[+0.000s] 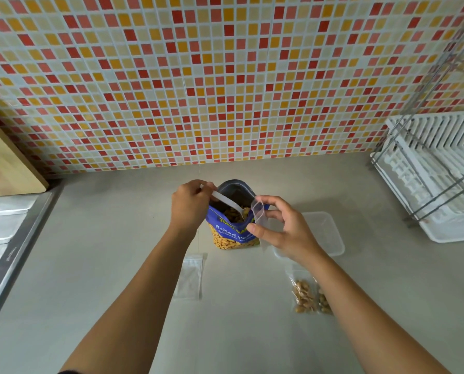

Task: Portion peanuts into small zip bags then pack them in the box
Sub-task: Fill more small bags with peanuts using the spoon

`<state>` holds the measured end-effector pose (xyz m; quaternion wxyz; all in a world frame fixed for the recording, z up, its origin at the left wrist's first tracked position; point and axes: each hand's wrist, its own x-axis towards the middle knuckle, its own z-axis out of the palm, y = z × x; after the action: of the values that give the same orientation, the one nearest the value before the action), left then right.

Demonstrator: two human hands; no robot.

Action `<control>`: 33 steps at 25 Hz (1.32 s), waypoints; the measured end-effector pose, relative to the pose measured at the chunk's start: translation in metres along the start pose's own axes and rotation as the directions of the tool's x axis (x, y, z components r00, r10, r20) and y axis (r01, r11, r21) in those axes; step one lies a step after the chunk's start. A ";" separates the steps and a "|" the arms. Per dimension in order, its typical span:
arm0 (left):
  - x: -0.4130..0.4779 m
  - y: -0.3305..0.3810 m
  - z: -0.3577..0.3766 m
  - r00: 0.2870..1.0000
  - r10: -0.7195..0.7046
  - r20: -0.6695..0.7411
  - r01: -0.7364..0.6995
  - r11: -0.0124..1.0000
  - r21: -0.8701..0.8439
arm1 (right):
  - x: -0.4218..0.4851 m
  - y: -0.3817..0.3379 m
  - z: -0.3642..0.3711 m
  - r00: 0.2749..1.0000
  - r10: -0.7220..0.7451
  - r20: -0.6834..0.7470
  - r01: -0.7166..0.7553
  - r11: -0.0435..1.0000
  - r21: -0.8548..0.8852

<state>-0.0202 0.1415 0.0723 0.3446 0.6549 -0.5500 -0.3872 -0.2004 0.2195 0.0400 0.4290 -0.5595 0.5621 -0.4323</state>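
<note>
**Item: small zip bag** [259, 211], clear film, empty.
- Location: held in the air just right of the peanut pouch [233, 236], in front of the box [325, 233].
- Hold: pinched near its mouth by the right hand [284, 233], thumb on the near side and fingertips on the far side, with the mouth held open.
- Handling (judged): very light, limp and slippery. It is best taken at the stiffer zip strip, since the film below would fold under any load.
- Orientation: the long axis is roughly upright, with the mouth uppermost and tipped slightly toward the pouch.

**Item: spoon** [226, 202], white.
- Hold: the handle end is gripped by the left hand [189, 203], fingers curled round it.
- Orientation: the long axis slopes from that hand down and rightward, with the bowl lowered among the peanuts inside the pouch.
- Handling (judged): rigid and light; loose nuts may roll off if it is tilted.

**Item: peanut pouch**, blue, standing upright and open on the tabletop [117, 238]; soft-sided and likely to tip if nudged.

**Item: filled bags** [303, 294], lying flat near the right forearm (a second one is partly hidden); not yet boxed.

**Item: empty bags** [189, 276], lying flat in front of the pouch.

**Item: box**, clear plastic, lidless; its contents cannot be made out.

**Surroundings:** a dish rack [435, 171] stands at the right.
</note>
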 end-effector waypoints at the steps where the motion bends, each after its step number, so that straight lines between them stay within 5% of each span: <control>1: 0.000 0.001 -0.001 1.000 -0.010 -0.009 0.010 1.000 -0.026 | 0.000 0.000 0.000 1.000 0.002 0.002 -0.002 1.000 0.001; 9: 0.004 -0.002 -0.012 0.992 -0.108 -0.060 0.098 0.984 -0.148 | -0.001 0.001 -0.002 0.993 -0.012 -0.116 0.010 1.000 -0.013; 17: 0.009 -0.006 -0.039 0.975 -0.211 -0.067 0.184 0.941 -0.285 | 0.009 -0.005 0.004 0.954 -0.210 -0.214 0.089 0.880 -0.467; 24: 0.008 0.024 -0.055 0.985 -0.162 -0.054 0.134 0.929 -0.345 | 0.020 -0.018 0.017 0.964 -0.206 -0.171 0.085 0.842 -0.534; 30: -0.002 0.054 -0.050 0.987 0.141 -0.072 -0.141 0.990 -0.002 | 0.019 -0.023 0.028 0.965 -0.171 -0.200 0.088 0.926 -0.367; 33: -0.015 0.073 -0.049 0.891 0.453 0.017 -0.443 0.864 0.239 | 0.018 -0.030 0.031 0.970 -0.122 -0.210 0.069 0.967 -0.246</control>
<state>-0.0112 0.1456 0.1609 0.3554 0.5531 -0.7221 -0.2153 -0.1625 0.2017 0.0611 0.2717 -0.5810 0.6266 -0.4426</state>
